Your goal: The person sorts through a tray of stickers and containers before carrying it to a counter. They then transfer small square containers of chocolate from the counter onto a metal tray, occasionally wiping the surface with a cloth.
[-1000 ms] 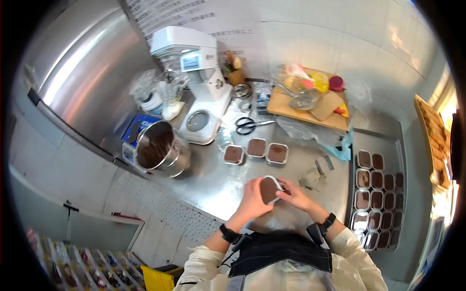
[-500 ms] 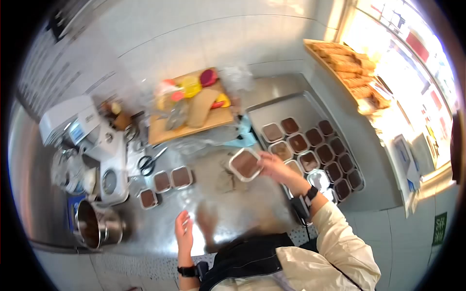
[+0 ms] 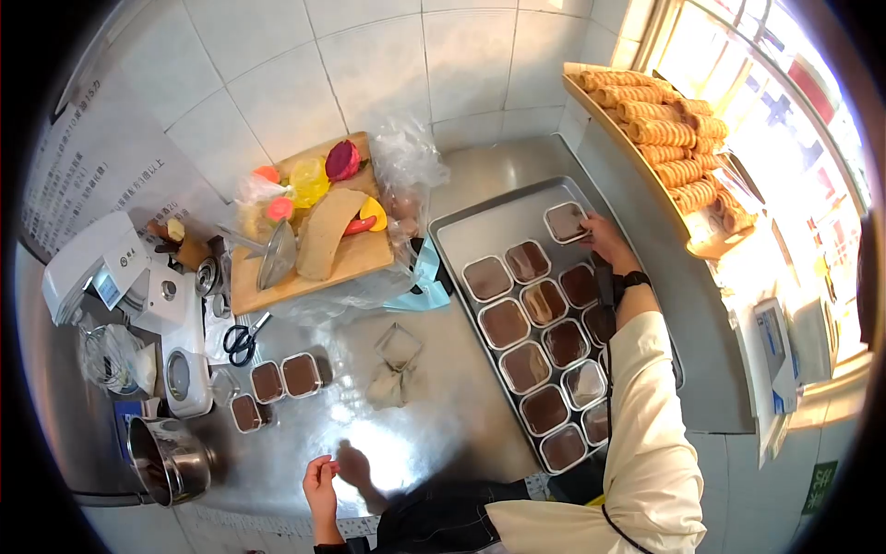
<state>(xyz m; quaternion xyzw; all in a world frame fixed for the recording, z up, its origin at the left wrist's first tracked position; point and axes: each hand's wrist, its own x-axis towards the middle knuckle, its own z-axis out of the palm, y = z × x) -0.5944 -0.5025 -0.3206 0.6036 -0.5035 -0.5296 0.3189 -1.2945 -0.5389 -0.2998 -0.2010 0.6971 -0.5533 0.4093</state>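
At the tray's upper right, my right hand (image 3: 604,242) grips the edge of a square container (image 3: 565,222) with brown filling. Rows of similar brown-filled containers (image 3: 504,323) stand in the large metal tray (image 3: 471,215) below and left of it. Low over the front of the steel counter, my left hand (image 3: 320,475) has its fingers curled together; whether anything small is between them cannot be made out. Three more brown-filled containers (image 3: 301,375) sit on the counter to the left, up from that hand.
Behind are a wooden cutting board (image 3: 351,257) with a strainer (image 3: 277,253) and colourful items, and a plastic bag (image 3: 406,152). Scissors (image 3: 242,343), a scale (image 3: 187,381) and a steel pot (image 3: 169,460) stand left. Rolled pastries (image 3: 660,131) lie on the right ledge.
My right hand has carried the container from over the counter to the tray's upper right. My left hand has moved slightly down and left. The view has shifted.
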